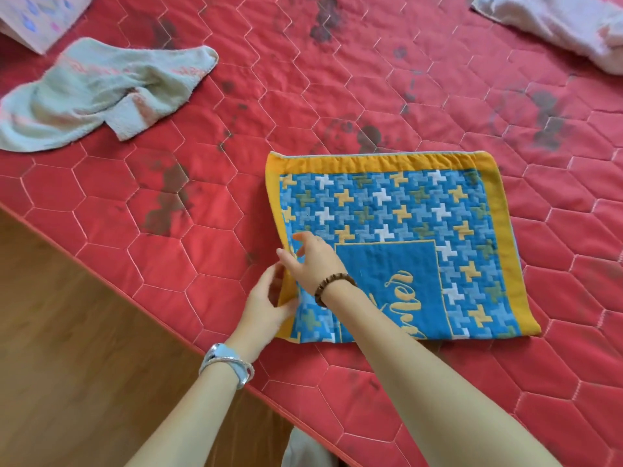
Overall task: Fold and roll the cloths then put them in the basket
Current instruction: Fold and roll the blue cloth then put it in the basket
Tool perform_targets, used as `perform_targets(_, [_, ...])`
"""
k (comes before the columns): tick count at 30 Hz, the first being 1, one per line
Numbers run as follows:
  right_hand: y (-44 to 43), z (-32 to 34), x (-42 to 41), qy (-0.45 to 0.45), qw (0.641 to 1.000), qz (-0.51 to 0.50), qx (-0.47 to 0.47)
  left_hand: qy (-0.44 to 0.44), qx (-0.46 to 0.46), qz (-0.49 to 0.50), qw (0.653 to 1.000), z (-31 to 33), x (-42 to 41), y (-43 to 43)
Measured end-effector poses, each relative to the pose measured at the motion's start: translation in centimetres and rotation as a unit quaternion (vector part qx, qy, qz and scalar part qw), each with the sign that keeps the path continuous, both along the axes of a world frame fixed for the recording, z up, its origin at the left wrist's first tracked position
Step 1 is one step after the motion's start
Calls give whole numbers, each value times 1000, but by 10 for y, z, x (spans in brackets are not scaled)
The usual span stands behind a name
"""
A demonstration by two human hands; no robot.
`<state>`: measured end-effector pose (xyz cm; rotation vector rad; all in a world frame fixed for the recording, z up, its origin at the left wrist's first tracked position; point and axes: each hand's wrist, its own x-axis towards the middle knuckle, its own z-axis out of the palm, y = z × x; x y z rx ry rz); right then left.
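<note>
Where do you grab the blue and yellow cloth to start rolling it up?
The blue and yellow cloth lies flat and folded, so probably pinch its yellow left border, coming from the wooden floor side. The left hand pinches that edge there.

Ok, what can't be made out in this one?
Head view only.
Basket: outside the frame.
White cloth: cut off by the top and right edges.
Lettering on the blue towel: partly covered by the right forearm.
Right hand: its own back hides whether it pinches the towel.
</note>
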<state>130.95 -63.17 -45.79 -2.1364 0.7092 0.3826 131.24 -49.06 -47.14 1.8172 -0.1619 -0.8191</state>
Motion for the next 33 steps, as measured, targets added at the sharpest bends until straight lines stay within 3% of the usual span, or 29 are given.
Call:
perform_targets(9, [-30, 8, 39, 32, 995, -8, -99, 86, -88, -53, 991, 18, -2, -30])
perform_targets(19, [-153, 31, -25, -16, 986, -112, -122, 107, -121, -146, 976, 43, -31, -136])
perform_targets(23, [-220, 31, -78, -39, 971, -185, -148, -6, -46, -94, 995, 20, -35, -169])
perform_targets(27, [-274, 20, -135, -6, 955, -248, -162, -83, 64, -34, 994, -7, -34, -184])
perform_targets(33, [-302, -11, -186, 58, 944, -290, -145, -53, 115, -42, 991, -39, -44, -192])
